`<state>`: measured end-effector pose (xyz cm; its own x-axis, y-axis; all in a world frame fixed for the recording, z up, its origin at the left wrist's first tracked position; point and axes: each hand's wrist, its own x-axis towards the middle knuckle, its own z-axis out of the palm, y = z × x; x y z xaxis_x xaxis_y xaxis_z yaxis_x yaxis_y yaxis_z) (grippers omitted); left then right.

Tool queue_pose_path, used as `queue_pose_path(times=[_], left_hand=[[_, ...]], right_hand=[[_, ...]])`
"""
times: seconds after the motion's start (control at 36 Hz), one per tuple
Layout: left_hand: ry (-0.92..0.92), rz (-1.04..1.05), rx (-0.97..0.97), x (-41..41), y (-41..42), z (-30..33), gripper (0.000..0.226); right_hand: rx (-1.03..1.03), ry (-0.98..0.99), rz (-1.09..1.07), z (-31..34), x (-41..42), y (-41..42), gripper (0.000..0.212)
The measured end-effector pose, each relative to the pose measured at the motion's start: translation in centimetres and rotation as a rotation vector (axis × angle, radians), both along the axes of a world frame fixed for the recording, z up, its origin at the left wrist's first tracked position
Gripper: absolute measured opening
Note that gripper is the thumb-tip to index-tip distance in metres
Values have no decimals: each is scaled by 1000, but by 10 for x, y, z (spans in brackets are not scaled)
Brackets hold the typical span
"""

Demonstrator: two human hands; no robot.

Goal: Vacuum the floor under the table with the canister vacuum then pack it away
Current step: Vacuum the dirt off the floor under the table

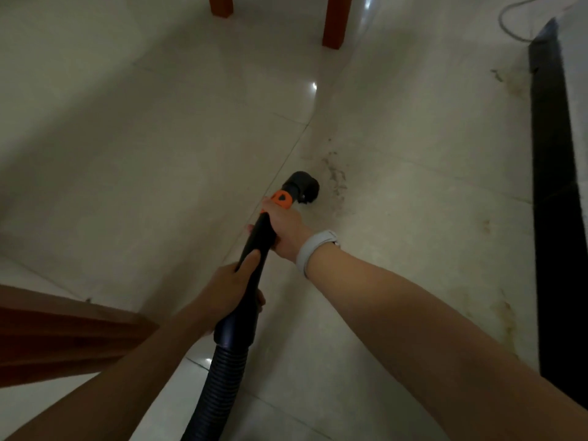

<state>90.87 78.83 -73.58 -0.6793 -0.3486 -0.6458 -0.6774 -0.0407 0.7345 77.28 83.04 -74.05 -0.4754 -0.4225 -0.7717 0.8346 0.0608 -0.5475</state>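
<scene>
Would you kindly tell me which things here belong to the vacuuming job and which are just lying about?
Job: vacuum wand, held by left hand and right hand; nozzle; hose; dirt marks on floor; table legs.
Lying about: white cable; dark strip.

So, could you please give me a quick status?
Both hands, left hand and right hand, gripping vacuum wand. Nozzle beside dirt smudge. Table legs ahead.

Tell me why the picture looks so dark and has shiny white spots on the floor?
In the head view the room is dim, so both arms and the vacuum wand look murky; the white spots are lamp glare on the glossy floor tiles; the wide lens bends the edges, and the wooden edge at lower left is blurred.
</scene>
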Motion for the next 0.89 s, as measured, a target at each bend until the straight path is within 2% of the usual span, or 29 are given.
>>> queue_pose_path(times=[0.22,0.69,0.89], left_hand=[[1,-130,-64,0,18,1,51],[43,-261,-98,-11,58,3,44],[57,-439,-174,-34,77,-2,41]], right_hand=[[-8,-23,-92,1,3,29,16],[-14,-51,-246,4,0,88,18],[47,-27,-394,3,-10,124,15]])
